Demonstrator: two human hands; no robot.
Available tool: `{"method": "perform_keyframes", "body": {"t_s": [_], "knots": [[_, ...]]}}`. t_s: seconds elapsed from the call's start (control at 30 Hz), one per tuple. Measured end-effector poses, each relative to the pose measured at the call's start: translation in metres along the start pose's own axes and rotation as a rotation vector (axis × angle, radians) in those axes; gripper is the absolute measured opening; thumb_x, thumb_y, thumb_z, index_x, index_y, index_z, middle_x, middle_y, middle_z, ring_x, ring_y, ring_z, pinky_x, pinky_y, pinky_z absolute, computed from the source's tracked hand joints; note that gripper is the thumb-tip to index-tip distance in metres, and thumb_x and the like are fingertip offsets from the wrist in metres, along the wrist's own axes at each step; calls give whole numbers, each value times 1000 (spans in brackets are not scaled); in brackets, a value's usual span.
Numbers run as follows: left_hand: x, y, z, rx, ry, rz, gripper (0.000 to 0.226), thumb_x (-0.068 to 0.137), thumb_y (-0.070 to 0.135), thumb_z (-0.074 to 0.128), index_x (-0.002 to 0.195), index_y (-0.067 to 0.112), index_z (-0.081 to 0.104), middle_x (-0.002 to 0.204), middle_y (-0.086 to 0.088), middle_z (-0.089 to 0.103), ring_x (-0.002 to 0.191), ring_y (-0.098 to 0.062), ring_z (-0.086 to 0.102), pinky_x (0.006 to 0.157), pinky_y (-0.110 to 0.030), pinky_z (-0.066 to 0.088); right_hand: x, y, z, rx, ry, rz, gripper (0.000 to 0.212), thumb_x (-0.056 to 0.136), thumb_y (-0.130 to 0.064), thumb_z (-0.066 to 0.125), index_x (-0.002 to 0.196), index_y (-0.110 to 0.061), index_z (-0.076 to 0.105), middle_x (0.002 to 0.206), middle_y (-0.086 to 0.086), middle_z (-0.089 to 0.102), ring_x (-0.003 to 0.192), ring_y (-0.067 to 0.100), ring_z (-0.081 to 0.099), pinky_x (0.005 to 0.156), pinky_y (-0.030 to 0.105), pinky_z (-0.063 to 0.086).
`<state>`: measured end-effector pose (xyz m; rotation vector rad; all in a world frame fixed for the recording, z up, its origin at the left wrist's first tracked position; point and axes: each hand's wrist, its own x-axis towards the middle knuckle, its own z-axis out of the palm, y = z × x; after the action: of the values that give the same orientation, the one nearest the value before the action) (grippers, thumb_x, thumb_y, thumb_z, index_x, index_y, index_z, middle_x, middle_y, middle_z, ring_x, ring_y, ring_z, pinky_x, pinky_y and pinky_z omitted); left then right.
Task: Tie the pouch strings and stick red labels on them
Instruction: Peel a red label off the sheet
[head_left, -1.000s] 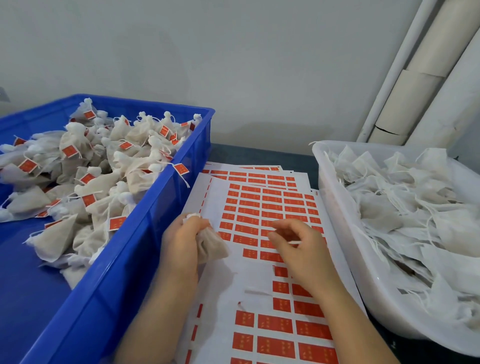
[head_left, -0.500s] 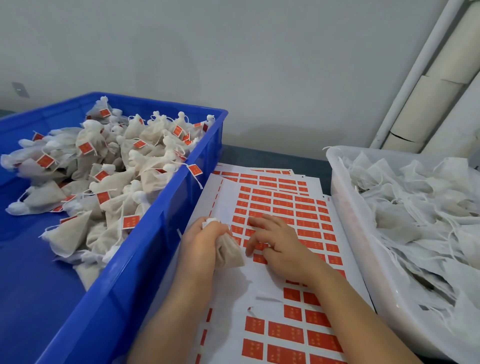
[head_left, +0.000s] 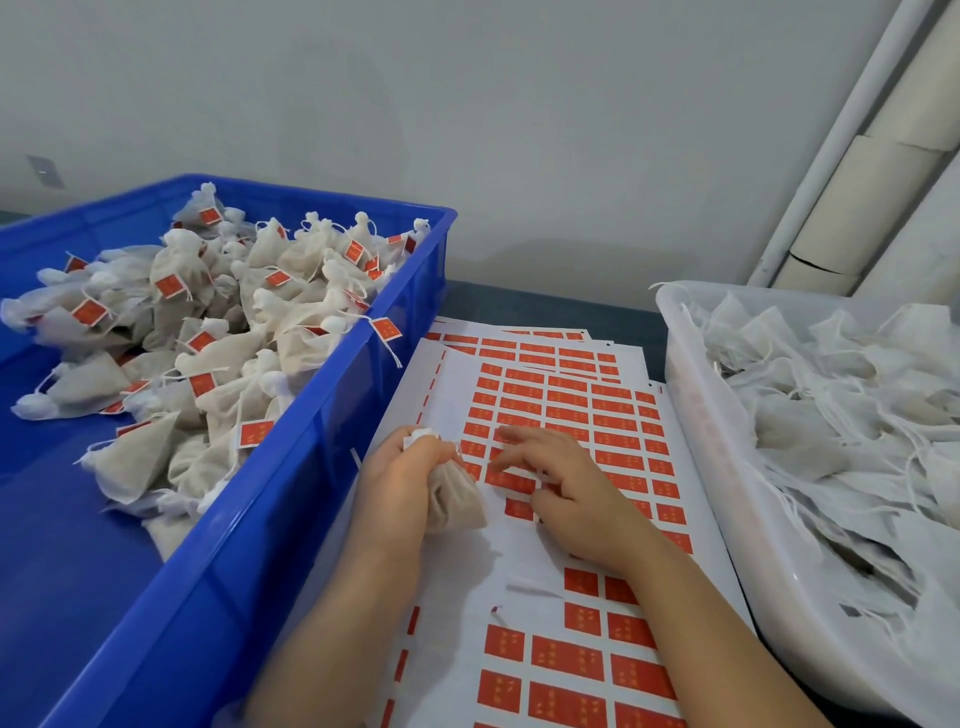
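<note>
Right hand (head_left: 576, 499) dropped onto label sheet (head_left: 452, 395), fingers loosely spread, picking at a red label (head_left: 514, 480), nothing visibly lifted. Left hand (head_left: 400, 483) grips pouch (head_left: 457, 501) by its neck over sheet's left edge. I judge it light, soft, squashy: hold the cinched neck.

The gold marks on the red labels (head_left: 566, 656) are too blurred to read.

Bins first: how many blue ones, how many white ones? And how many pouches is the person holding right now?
Blue bin: 1
White bin: 1
Pouch held in the left hand: 1
Total: 3
</note>
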<state>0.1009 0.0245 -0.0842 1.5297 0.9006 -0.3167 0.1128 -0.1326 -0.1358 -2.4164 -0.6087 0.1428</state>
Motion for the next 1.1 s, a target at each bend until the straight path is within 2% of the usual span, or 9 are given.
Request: {"method": "perform_keyframes", "body": {"t_s": [0.07, 0.27, 0.37, 0.43, 0.57, 0.7, 0.87, 1.0, 1.1], "knots": [[-1, -5, 0, 6, -5, 22, 25, 90, 22, 58, 101, 12, 39, 72, -10, 42, 59, -18, 42, 75, -30, 38, -1, 0, -2, -32, -44, -16, 38, 89, -13, 46, 101, -46, 60, 142, -26, 33, 134, -1, 20, 114, 36, 13], [-3, -10, -2, -30, -19, 111, 18, 90, 18, 57, 98, 11, 42, 76, -11, 45, 61, -17, 44, 77, -30, 43, -7, 3, -8, -47, -34, -40, 24, 85, -22, 56, 97, -39, 68, 134, -26, 45, 125, -8, 29, 109, 30, 27], [-8, -29, -5, -235, -122, 436, 3, 86, 5, 53, 89, 4, 54, 83, -14, 56, 66, -18, 53, 66, -32, 47, -7, 3, -7, -78, -23, -54, 20, 88, -23, 57, 95, -38, 67, 134, -25, 46, 127, -4, 33, 109, 28, 29], [-12, -36, -8, -269, -136, 514, 5, 85, 3, 51, 88, 2, 56, 85, -15, 57, 71, -21, 54, 69, -38, 48, -7, 3, -7, -99, -23, -57, 19, 89, -23, 57, 95, -37, 67, 135, -24, 46, 128, -2, 33, 109, 27, 28], [-17, -33, -7, -299, -157, 529, 5, 87, 2, 50, 90, 2, 55, 89, -16, 56, 81, -27, 53, 88, -53, 46, -8, 2, -6, -92, -23, -51, 17, 88, -26, 54, 94, -39, 63, 135, -22, 45, 123, -6, 32, 107, 25, 28], [-18, -35, -8, -286, -165, 538, 5, 86, 1, 51, 88, 3, 56, 81, -11, 58, 73, -21, 54, 89, -53, 45, -8, -2, 0, -154, 74, -61, 17, 82, -44, 59, 93, -34, 66, 120, -21, 53, 106, -7, 36, 94, 17, 31], [-18, -33, -8, -288, -170, 548, 6, 87, 1, 50, 84, 5, 55, 87, -16, 56, 73, -21, 54, 78, -45, 48, -7, -7, 5, -238, 156, -65, 15, 87, -36, 59, 98, -30, 67, 103, -15, 62, 91, 2, 46, 88, 18, 40], [-18, -35, -8, -293, -178, 548, 7, 87, 2, 51, 84, 5, 55, 89, -17, 56, 81, -28, 53, 91, -55, 44, -10, -8, 2, -41, 160, 44, 12, 84, -32, 63, 92, -39, 57, 91, -22, 58, 81, 0, 56, 73, 8, 44], [-18, -34, -7, -291, -189, 564, 9, 87, 2, 50, 82, 7, 55, 87, -16, 57, 81, -27, 54, 90, -54, 45, -10, -7, -3, 167, 188, 125, 20, 80, -29, 69, 83, -40, 53, 80, -22, 61, 75, -5, 60, 55, 3, 43]]}}
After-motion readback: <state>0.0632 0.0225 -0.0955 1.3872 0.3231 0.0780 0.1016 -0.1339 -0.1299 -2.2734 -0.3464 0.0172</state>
